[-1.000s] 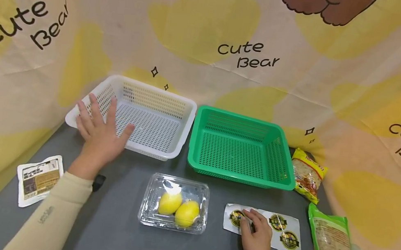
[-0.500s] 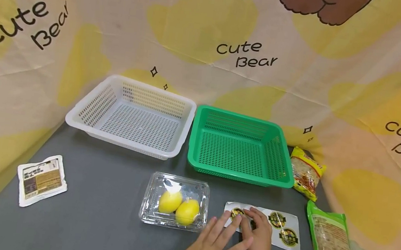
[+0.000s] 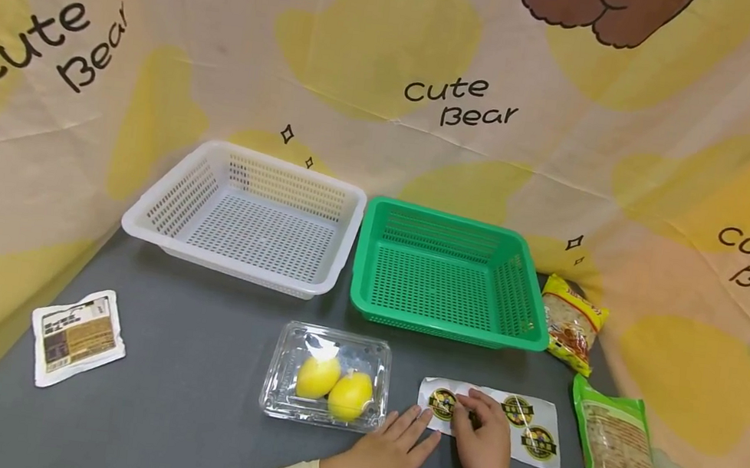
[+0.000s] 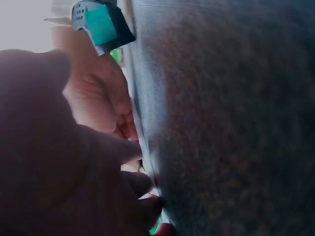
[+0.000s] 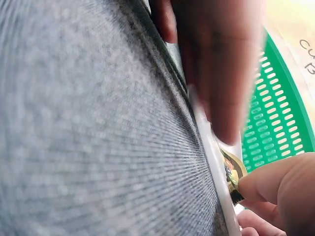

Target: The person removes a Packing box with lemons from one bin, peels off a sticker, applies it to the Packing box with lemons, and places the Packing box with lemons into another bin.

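Observation:
A white sticker sheet (image 3: pixel 521 441) with round black-and-gold stickers lies on the grey table. My right hand (image 3: pixel 486 444) is over its middle, fingers curled, with the thumb and a finger pinching the edge of a round sticker (image 5: pixel 233 177) in the right wrist view. My left hand (image 3: pixel 384 459) lies palm down, fingers extended, its fingertips at the sheet's left end. Beside those fingertips stands a clear plastic box (image 3: pixel 273 400) holding two lemons (image 3: pixel 350 396). In the left wrist view the left fingers (image 4: pixel 140 184) are dark, and the sheet is mostly hidden.
At the back, a white basket (image 3: pixel 323 290) and a green basket (image 3: pixel 447 330) stand side by side. A yellow packet (image 3: pixel 573 326) and a green-edged bag (image 3: pixel 623 463) lie along the right. On the left lies a white-and-brown pouch (image 3: pixel 78 339).
My left hand has come from over the white basket down to the right, beside the right hand, and its fingertips are now at the sheet's left end. My right hand has stayed nearly in place.

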The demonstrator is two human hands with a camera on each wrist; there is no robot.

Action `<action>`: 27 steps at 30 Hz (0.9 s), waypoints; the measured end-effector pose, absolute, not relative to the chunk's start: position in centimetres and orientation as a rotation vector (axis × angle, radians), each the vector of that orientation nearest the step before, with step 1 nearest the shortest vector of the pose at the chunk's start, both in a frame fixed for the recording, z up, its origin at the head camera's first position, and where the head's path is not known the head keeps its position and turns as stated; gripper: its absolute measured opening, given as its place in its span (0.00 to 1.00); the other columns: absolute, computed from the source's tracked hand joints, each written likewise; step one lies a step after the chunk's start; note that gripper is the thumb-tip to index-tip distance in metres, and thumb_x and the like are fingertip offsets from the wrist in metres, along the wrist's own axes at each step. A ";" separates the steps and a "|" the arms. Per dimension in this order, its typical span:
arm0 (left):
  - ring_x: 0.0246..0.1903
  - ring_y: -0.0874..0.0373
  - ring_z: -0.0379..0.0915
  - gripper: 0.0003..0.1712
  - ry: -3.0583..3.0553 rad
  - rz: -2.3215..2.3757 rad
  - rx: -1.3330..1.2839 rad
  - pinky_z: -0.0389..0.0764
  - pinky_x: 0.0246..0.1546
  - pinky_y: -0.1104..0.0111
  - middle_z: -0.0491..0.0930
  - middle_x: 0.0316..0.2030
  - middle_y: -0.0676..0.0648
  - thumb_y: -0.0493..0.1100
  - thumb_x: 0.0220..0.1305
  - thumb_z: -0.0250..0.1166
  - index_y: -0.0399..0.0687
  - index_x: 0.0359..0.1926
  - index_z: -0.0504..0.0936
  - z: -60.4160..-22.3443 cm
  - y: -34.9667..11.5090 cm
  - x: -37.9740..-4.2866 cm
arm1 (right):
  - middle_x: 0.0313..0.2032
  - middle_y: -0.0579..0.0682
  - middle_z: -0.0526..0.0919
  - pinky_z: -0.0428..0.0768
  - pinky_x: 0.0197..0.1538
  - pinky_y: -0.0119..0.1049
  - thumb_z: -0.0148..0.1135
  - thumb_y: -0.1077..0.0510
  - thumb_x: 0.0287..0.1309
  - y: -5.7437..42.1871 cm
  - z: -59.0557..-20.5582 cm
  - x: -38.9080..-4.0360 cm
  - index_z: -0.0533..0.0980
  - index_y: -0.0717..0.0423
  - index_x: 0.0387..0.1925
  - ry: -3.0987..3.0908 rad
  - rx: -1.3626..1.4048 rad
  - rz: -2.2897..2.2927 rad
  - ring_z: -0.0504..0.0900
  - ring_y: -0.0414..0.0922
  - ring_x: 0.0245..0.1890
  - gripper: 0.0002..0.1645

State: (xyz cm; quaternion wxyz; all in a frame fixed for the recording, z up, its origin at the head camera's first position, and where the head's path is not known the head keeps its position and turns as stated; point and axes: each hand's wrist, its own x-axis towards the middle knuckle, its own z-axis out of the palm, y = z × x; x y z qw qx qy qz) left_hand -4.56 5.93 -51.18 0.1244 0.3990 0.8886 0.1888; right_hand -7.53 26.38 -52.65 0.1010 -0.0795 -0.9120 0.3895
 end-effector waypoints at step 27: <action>0.81 0.50 0.49 0.51 2.731 0.294 1.240 0.61 0.75 0.59 0.55 0.82 0.43 0.80 0.73 0.45 0.51 0.81 0.66 -51.1 5.7 -4.1 | 0.59 0.63 0.82 0.67 0.66 0.59 0.70 0.63 0.66 25.9 -52.3 -7.5 0.87 0.69 0.38 -2.714 -0.301 1.143 0.74 0.64 0.64 0.09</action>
